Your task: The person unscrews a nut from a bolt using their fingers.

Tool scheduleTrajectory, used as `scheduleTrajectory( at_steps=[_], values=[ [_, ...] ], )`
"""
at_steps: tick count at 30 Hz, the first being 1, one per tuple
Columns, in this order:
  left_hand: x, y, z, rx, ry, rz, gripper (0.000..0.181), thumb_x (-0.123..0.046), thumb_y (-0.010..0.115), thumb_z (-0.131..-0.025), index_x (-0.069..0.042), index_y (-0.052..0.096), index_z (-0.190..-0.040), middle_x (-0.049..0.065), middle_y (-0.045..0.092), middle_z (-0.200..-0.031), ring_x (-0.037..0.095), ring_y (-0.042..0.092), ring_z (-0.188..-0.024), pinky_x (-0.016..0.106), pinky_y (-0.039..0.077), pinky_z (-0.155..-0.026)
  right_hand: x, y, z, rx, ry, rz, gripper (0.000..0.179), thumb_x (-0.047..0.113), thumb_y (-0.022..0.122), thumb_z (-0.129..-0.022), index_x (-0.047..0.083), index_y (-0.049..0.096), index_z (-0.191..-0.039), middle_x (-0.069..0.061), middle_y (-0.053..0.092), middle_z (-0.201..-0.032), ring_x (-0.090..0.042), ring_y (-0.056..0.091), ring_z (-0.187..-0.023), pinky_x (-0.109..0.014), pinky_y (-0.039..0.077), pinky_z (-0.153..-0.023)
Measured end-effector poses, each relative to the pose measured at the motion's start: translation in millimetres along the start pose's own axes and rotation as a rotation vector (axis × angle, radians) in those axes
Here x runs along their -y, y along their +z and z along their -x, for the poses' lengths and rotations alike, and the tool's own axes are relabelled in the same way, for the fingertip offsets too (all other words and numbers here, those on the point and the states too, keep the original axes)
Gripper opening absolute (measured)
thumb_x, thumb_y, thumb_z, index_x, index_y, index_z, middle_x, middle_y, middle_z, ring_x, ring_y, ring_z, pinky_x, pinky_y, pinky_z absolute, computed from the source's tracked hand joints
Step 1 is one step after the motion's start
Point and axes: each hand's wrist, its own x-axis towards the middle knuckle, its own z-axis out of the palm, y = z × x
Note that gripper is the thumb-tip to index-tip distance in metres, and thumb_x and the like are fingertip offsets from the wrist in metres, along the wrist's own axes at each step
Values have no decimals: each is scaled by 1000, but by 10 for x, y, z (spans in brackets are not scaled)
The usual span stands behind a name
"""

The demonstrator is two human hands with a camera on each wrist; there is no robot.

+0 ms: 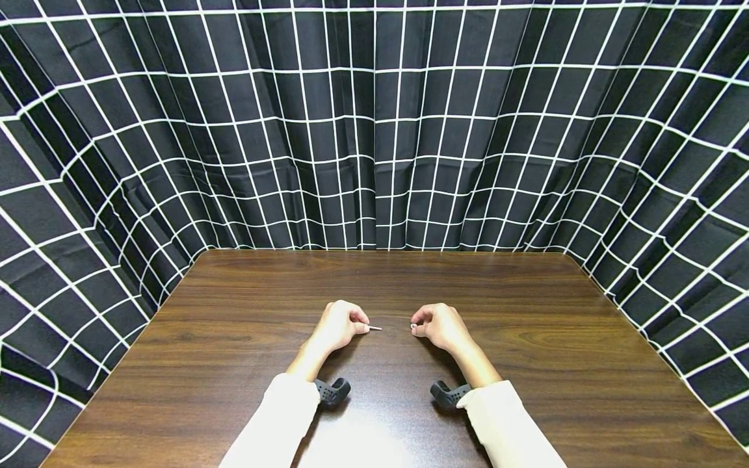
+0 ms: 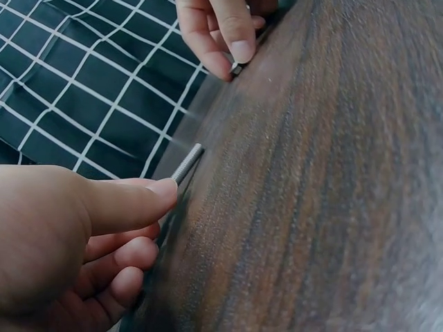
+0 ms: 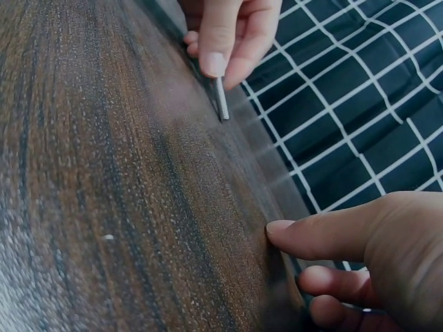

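Note:
Between thumb and fingers, my left hand (image 1: 342, 325) pinches a thin metal bolt (image 2: 187, 164). Its threaded end sticks out toward the right, and the other end is hidden in the grip. My right hand (image 1: 445, 327) pinches a small metal nut (image 2: 237, 69) at its fingertips, which the left wrist view shows best. In the right wrist view the right thumb (image 3: 311, 234) hides the nut, while the bolt (image 3: 221, 100) points down from the left hand's fingers. A short gap separates bolt and nut, both held low over the table.
The brown wood-grain table (image 1: 374, 279) spreads under both hands. Black curtain (image 1: 374, 130) with a white grid surrounds its back and sides. A dark band with a bracket sits on each wrist, the left band (image 1: 333, 392) and the right band (image 1: 449, 394), beside the white sleeves.

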Motion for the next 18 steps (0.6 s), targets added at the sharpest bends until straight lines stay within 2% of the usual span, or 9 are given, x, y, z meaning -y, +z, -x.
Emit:
scheduleTrajectory(
  at_steps=[10,18],
  values=[
    [-12,-19,15,7,-20,-14,10,-7,81,-74,-13,73,-74,-8,63,-62,5,53,-58,26,43,-59,28,2,-22,7,21,17,14,9,81,-70,14,73,-80,7,54,-61,-11,48,-59,-31,38,-58],
    [-29,-27,4,44,-36,11,10,-7,81,-73,-10,73,-78,-8,61,-62,5,52,-57,26,43,-57,24,-24,-5,24,31,9,15,9,80,-70,12,74,-82,6,55,-61,-11,49,-59,-32,39,-57]
  ],
)
